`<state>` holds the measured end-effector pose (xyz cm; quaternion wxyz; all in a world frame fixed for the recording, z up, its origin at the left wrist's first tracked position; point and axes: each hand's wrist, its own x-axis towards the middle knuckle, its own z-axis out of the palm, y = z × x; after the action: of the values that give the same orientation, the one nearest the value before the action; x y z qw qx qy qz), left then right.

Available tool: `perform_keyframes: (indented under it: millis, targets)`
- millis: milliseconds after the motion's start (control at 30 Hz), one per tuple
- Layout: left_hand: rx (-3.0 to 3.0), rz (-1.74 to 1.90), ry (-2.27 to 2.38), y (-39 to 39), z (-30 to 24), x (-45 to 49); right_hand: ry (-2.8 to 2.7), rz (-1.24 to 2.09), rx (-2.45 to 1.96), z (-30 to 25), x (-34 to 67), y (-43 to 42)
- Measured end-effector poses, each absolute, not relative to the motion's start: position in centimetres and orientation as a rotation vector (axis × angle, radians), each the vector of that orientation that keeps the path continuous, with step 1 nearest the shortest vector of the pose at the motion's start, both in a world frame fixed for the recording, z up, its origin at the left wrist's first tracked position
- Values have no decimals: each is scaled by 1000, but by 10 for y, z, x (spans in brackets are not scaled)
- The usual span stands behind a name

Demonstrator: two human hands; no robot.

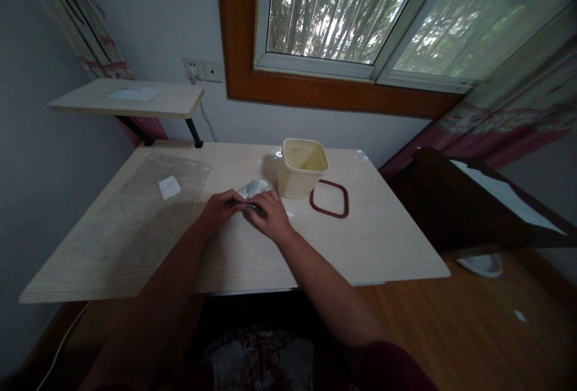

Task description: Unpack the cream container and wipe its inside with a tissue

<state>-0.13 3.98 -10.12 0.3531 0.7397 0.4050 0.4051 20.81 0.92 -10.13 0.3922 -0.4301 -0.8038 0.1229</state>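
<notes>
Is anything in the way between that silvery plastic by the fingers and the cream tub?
Partly: the right hand sits between the silvery plastic and the cream tub. Nothing else visible stands there; the brown ring lies to the tub's right.

Tub (295, 184) looked smooth plastic, faint sheen. Ring (346, 201) right of tub looked matt, maybe rubber. Film (253, 187) left of tub was shiny, crinkled. Farther left of tub, sheet (192, 173) looked clear, creased plastic; slip (169, 187) on it, matt paper. Table (369, 246) under tub showed pale wood grain, light gloss. Window trim (315, 88) behind tub looked like varnished wood.
</notes>
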Motion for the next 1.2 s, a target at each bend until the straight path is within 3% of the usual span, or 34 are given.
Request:
perform_keyframes:
  millis: [367, 1200]
  targets:
    - [1952, 934, 1059, 37, -92, 4, -2072, 300, -1061, -103, 205, 12]
    - [2041, 1065, 1156, 36, -91, 0, -2158, 303, -1095, -108, 210, 12]
